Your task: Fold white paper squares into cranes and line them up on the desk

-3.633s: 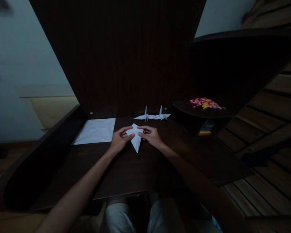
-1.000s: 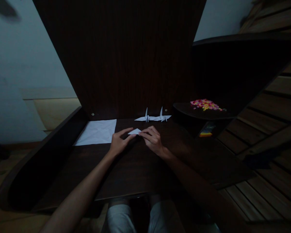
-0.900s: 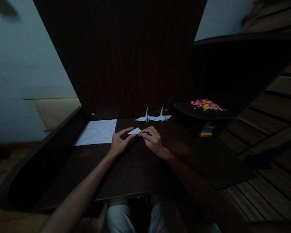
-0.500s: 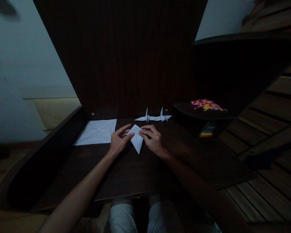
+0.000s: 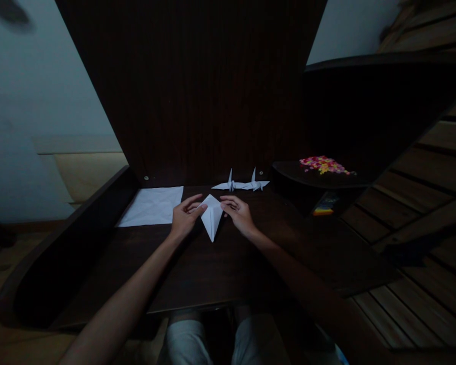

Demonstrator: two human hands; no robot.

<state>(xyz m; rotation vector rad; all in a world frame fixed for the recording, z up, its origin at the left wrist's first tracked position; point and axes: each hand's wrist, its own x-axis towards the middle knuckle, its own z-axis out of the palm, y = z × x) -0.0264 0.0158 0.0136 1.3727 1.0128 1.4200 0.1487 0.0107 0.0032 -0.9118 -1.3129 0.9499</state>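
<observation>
A folded white paper (image 5: 212, 219), kite-shaped with a crease down its middle, is held between my two hands over the dark desk. My left hand (image 5: 186, 215) pinches its left corner, thumb on top. At the opposite corner, my right hand (image 5: 238, 212) grips the paper between thumb and curled fingers. Just behind stand two white origami cranes (image 5: 255, 185), side by side with their wings touching or nearly so. Left of my hands lies a flat, slightly wrinkled white paper sheet (image 5: 152, 205).
The dark wooden desk (image 5: 197, 284) has a raised side panel (image 5: 61, 253) on the left and a tall back panel (image 5: 190, 91). On a rounded corner shelf (image 5: 289, 172) to the right sits a pile of small pink, red and yellow pieces (image 5: 325, 165). Below it is a small rainbow-coloured item (image 5: 323, 211).
The folded paper has turned slightly, its lower tip swinging left. My right hand has shifted its fingers to the right corner; my left hand has moved slightly left.
</observation>
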